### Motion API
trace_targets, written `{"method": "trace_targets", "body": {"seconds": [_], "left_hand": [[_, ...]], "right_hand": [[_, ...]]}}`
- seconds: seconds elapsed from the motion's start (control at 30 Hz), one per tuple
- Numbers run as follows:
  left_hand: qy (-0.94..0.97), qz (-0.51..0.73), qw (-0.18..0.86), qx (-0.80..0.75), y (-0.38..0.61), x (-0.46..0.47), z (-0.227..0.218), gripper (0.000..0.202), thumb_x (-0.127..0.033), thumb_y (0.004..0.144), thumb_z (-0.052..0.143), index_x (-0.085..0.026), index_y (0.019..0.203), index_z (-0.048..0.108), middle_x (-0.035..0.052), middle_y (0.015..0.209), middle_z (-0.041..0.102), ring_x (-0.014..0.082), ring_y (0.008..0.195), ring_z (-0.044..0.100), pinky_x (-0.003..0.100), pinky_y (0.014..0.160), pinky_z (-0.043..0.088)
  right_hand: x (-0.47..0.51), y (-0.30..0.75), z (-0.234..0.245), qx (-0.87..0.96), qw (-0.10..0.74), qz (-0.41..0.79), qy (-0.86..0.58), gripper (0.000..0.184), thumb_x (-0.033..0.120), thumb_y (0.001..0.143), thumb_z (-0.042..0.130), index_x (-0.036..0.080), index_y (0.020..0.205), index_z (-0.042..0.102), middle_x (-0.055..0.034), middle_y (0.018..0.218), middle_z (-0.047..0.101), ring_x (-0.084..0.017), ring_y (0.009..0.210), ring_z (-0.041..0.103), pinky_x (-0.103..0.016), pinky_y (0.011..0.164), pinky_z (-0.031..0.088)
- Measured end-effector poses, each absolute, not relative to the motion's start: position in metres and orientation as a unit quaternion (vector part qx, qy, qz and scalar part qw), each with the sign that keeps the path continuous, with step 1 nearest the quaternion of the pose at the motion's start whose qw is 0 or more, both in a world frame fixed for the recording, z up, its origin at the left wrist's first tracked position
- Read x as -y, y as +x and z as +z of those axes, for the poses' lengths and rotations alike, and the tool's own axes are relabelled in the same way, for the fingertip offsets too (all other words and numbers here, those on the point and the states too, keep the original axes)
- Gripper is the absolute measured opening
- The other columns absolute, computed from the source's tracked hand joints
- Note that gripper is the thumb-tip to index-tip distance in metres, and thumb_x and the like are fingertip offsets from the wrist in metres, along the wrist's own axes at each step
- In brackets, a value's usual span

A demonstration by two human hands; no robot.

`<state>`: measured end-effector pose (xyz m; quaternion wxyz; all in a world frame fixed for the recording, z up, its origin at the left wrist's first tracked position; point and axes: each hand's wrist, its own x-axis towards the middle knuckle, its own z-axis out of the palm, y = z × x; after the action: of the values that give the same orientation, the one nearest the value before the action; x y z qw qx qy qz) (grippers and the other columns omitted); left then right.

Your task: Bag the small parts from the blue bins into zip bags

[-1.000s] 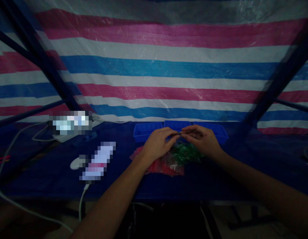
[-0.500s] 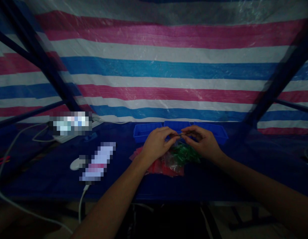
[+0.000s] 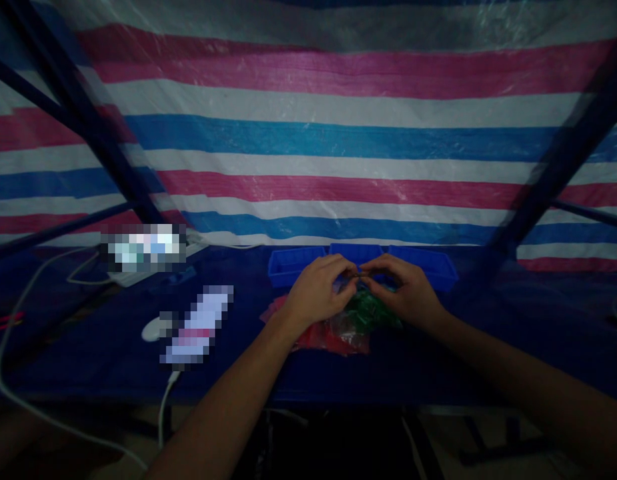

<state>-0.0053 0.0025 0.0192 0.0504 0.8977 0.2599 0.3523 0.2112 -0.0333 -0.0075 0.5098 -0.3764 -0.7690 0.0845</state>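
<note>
My left hand (image 3: 322, 288) and my right hand (image 3: 402, 287) meet fingertip to fingertip above the middle of the blue table. Both are closed in a pinch on a small, thin, dark piece (image 3: 360, 275) between them, too small and dim to name. Below my left hand lie red plastic bags (image 3: 328, 339), partly covered by the hand and wrist. Green plastic bags (image 3: 371, 312) lie under and between the hands, beside the red ones. Just behind my fingers stand three blue trays: a left tray (image 3: 288, 265), a middle tray (image 3: 356, 251) and a right tray (image 3: 431, 267).
On the left, a phone (image 3: 198, 327) with a white cable (image 3: 162, 407) lies beside a round white object (image 3: 153, 329). Farther back is a white power strip (image 3: 153, 268) with a blurred-out item. A striped plastic sheet (image 3: 308, 140) hangs behind the table, between dark frame bars (image 3: 548, 180).
Both hands stay in nearly the same place. The fingertips have shifted slightly, and the small dark piece between them shows a little more. The bags and trays have not moved.
</note>
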Motion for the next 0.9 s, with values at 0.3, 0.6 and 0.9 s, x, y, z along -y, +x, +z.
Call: {"method": "trace_targets", "body": {"seconds": [0.3, 0.6, 0.9], "left_hand": [[0.908, 0.330, 0.020, -0.259, -0.0057, 0.0011, 0.0189, 0.010, -0.021, 0.094, 0.059, -0.019, 0.102, 0.065, 0.0043, 0.100, 0.070, 0.0215, 0.096, 0.065, 0.039, 0.088, 0.049], [0.888, 0.379, 0.015, -0.260, -0.0055, -0.0050, 0.0158, 0.021, -0.032, 0.102, 0.057, -0.020, 0.113, 0.071, 0.0066, 0.109, 0.075, 0.0210, 0.102, 0.070, 0.038, 0.093, 0.055], [0.862, 0.412, 0.144, -0.259, -0.0037, 0.0027, 0.0235, 0.025, -0.026, 0.102, 0.056, -0.023, 0.119, 0.073, 0.0031, 0.111, 0.079, 0.0168, 0.095, 0.075, 0.031, 0.085, 0.058]], "right_hand": [[0.0341, 0.2110, -0.0052, 0.783, 0.498, 0.069, -0.367, 0.015, 0.023, 0.093, 0.071, 0.026, 0.108, 0.073, -0.0048, 0.103, 0.076, -0.022, 0.095, 0.073, -0.039, 0.085, 0.058], [0.0341, 0.2116, -0.0040, 0.746, 0.524, 0.062, -0.406, 0.007, 0.022, 0.091, 0.072, 0.025, 0.097, 0.071, -0.0029, 0.092, 0.073, -0.022, 0.085, 0.070, -0.037, 0.078, 0.056], [0.0301, 0.2144, -0.0063, 0.762, 0.519, 0.011, -0.387, 0.010, 0.020, 0.092, 0.072, 0.025, 0.100, 0.071, -0.0049, 0.098, 0.072, -0.024, 0.093, 0.068, -0.040, 0.083, 0.055]]}}
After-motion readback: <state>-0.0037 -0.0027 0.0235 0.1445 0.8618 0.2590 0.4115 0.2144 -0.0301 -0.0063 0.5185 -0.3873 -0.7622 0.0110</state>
